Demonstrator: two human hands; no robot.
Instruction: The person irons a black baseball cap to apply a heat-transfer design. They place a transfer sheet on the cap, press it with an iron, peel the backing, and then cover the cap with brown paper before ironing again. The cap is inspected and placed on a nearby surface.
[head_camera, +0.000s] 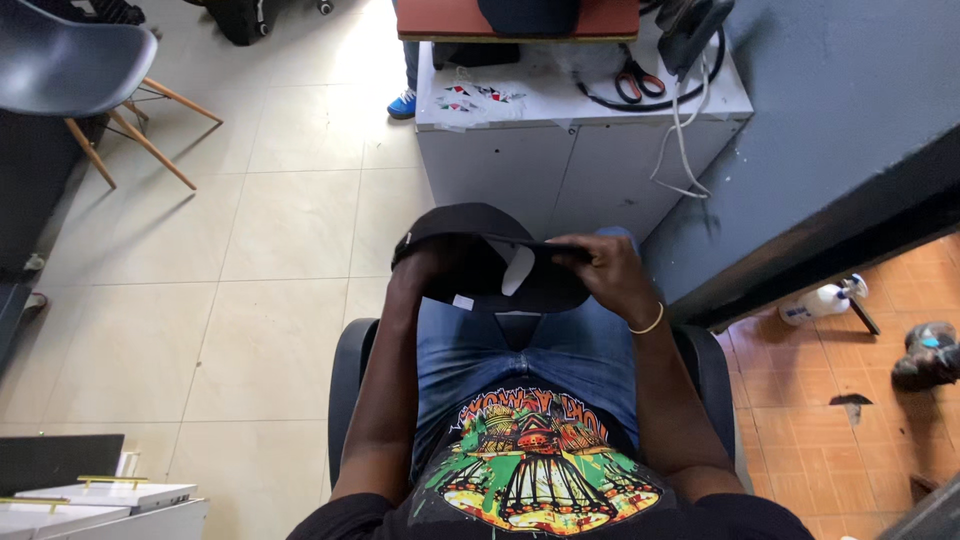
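**Fingers on cap, both hands, over lap**

Fingers (583, 256) of right hand (612, 277) are curled over the brim edge of a black cap (478, 250), thumb side underneath, pinching the brim from the right. Cap is held upside down/tilted, inner side toward the camera; a white patch (517, 268) of lining and a small white tag (462, 301) show inside. Left hand (425, 268) is pushed into the crown from the left; its fingers are hidden by the fabric, so exact grip can't be confirmed, but the hand is in contact w/ the cap and supports it. Cap sits between the two hands, above the knees, over blue jeans (520, 350), not touching any bench.

Right wrist carries a thin gold bangle (650, 322). Person is seated in a dark chair (345, 390).

Ahead: white cabinet-type bench (560, 150) w/ scissors, red handles (632, 80), black cable and white cord on top. Grey shell chair w/ wooden legs (70, 70) stands well apart, upper left, on tiled floor (250, 280). White spray bottle (822, 300) lies at right on the orange tiles.
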